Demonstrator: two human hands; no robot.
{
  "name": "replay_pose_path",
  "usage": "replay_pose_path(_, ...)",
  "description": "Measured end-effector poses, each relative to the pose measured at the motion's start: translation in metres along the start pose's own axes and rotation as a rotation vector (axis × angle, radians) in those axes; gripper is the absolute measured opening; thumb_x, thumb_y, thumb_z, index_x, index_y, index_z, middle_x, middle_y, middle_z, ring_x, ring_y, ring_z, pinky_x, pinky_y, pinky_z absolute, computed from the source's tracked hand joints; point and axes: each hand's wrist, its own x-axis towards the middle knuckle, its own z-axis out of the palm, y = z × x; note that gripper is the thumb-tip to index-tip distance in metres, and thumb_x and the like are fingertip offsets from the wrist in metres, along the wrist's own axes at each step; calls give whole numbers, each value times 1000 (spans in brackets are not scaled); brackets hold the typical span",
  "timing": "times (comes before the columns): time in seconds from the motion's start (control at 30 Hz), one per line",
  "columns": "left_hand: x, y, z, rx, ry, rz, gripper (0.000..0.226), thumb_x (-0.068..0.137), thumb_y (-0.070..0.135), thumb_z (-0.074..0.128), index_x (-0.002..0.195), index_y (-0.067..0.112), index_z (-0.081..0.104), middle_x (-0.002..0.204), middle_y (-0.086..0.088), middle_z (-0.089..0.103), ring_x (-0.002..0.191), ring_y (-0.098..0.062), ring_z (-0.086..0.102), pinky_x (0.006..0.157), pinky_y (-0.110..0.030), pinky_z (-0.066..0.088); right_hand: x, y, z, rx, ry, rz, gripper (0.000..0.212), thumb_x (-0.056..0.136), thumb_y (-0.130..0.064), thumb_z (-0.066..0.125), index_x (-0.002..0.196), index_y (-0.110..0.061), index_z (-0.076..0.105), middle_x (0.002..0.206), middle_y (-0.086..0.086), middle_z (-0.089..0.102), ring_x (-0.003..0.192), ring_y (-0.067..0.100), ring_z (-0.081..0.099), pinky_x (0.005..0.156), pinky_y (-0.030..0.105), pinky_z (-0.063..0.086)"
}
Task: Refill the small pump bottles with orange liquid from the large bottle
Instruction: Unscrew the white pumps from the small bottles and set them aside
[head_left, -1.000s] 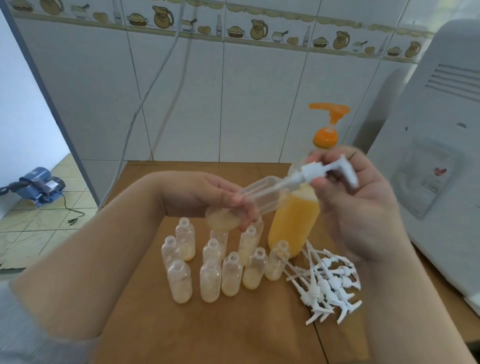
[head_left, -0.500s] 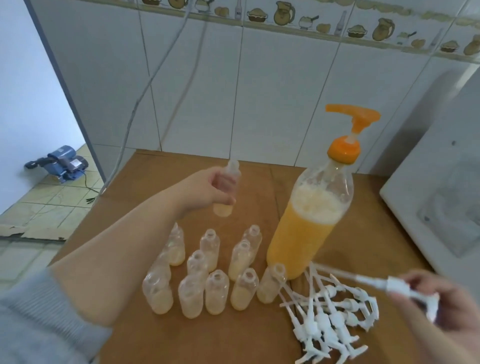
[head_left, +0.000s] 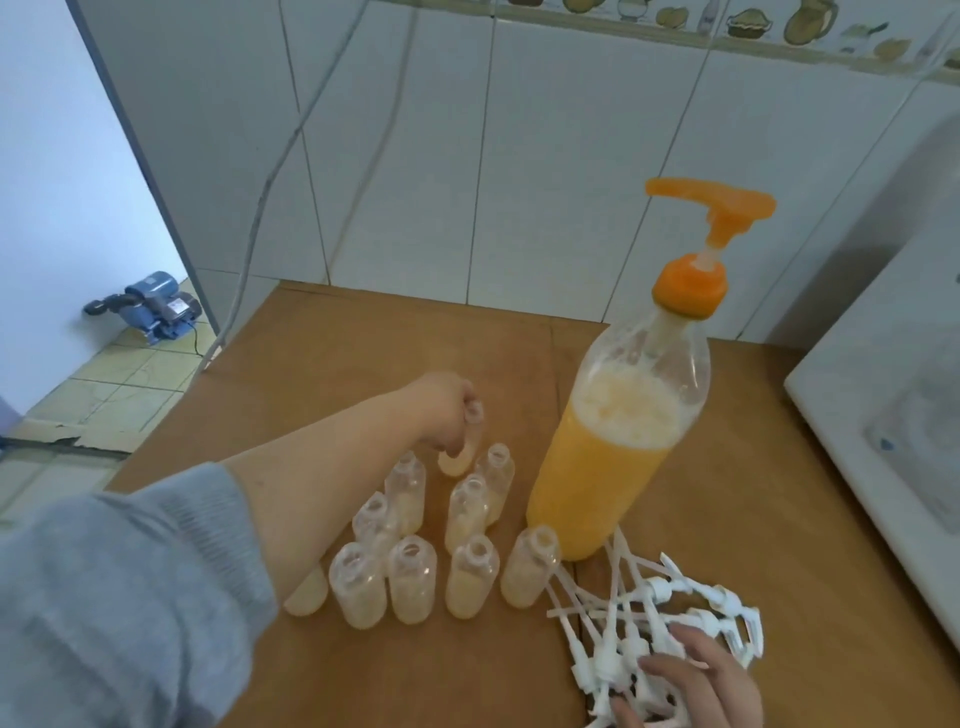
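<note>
A large clear bottle (head_left: 613, 467) of orange liquid with an orange pump top stands on the wooden table (head_left: 363, 353). Left of it stand several small open bottles (head_left: 410, 577), each with a little pale liquid. My left hand (head_left: 447, 410) grips one small bottle (head_left: 465, 447) by its neck, upright, at the back of the group and at or just above the tabletop. My right hand (head_left: 691, 686) rests with spread fingers on the pile of white pump heads (head_left: 670, 608) at the front right.
A white appliance (head_left: 893, 426) stands along the table's right side. A tiled wall runs behind, with a grey cable (head_left: 270, 171) hanging down it. A blue water pump (head_left: 150, 306) sits on the floor at the left.
My left hand has lowered the small bottle down to the back of the group. My right hand has brought the white pump head down onto the pile.
</note>
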Motion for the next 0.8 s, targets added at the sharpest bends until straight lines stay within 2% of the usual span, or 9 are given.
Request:
replay_pose_path(0.13,-2,-3,0,39,-32,5,72,78,15,75,140,17,39,133,-6,50,115,-25,54,93,-35,50,3,-6,3,-45,-13,16,62,88,-62,35,73,-14,71,94,12,66,89,16,52,93,16,32)
replay_pose_path(0.27,-20,-19,-19,-165,57,3,66,76,18,76,134,21,46,132,-1,53,116,-21,53,96,-33,47,0,-17,2,-53,-4,53,63,88,-61,38,76,-9,71,94,12,67,91,11,50,93,15,33)
replay_pose_path(0.33,-48,-33,-34,-326,264,20,58,77,24,75,130,25,51,129,6,55,114,-13,53,93,-28,44,-1,-12,-1,-44,17,108,60,86,-62,40,80,-12,71,96,13,67,90,15,53,91,16,35)
replay_pose_path(0.47,-134,-77,-27,-773,856,35,27,81,29,70,103,40,59,104,19,61,91,0,58,79,-25,45,-2,-15,-8,-74,42,144,54,87,-63,36,89,-18,66,100,13,66,89,20,54,90,15,34)
replay_pose_path(0.53,-169,-101,11,-961,989,-63,21,84,20,65,96,37,59,97,17,62,81,5,58,71,-19,45,-5,-19,-8,-45,94,187,58,87,-62,37,86,-13,67,99,15,65,89,23,55,88,17,36)
replay_pose_path(0.6,-184,-119,60,-1072,908,-121,27,77,14,67,93,34,57,93,11,62,75,0,57,64,-9,44,-4,-29,-10,-32,140,189,57,87,-61,37,86,-12,66,100,15,64,95,11,54,88,10,34)
replay_pose_path(0.67,-186,-126,103,-1133,736,-89,40,59,22,70,94,32,55,96,7,60,79,-6,56,62,-5,43,2,-39,-13,-29,160,168,58,88,-59,37,85,-9,66,100,16,64,105,-4,45,93,4,28)
replay_pose_path(0.73,-181,-126,132,-1102,595,-89,63,44,40,77,101,33,53,104,8,60,92,2,55,74,-12,47,9,-48,-17,-25,179,150,60,89,-57,38,86,-5,67,99,19,64,107,-3,43,96,3,23)
replay_pose_path(0.8,-172,-121,153,-1043,530,-108,75,41,47,81,109,33,51,108,11,57,101,-3,55,83,-25,48,15,-53,-19,-39,191,122,61,90,-55,38,86,-2,68,97,22,64,106,2,44,98,6,24)
